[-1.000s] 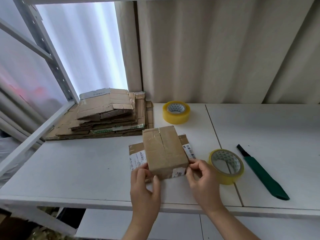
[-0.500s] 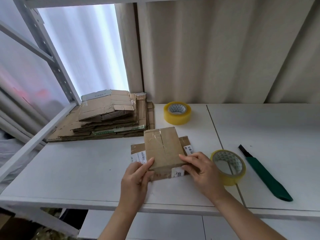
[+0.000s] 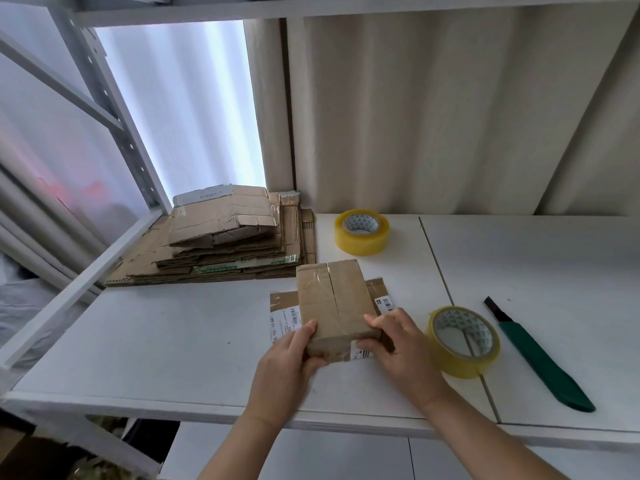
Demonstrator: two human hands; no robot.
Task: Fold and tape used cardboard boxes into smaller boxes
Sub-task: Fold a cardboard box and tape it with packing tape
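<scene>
step: pressing tape on small box (image 3: 334, 303) near end | L hand (image 3: 289, 362) + R hand (image 3: 398, 348) both gripping it | next: grab tape roll (image 3: 462, 341) w/ R, seal seam

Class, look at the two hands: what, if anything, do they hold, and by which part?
Both hold the small box by its near end: left hand at the left corner, right hand at the right corner.
</scene>
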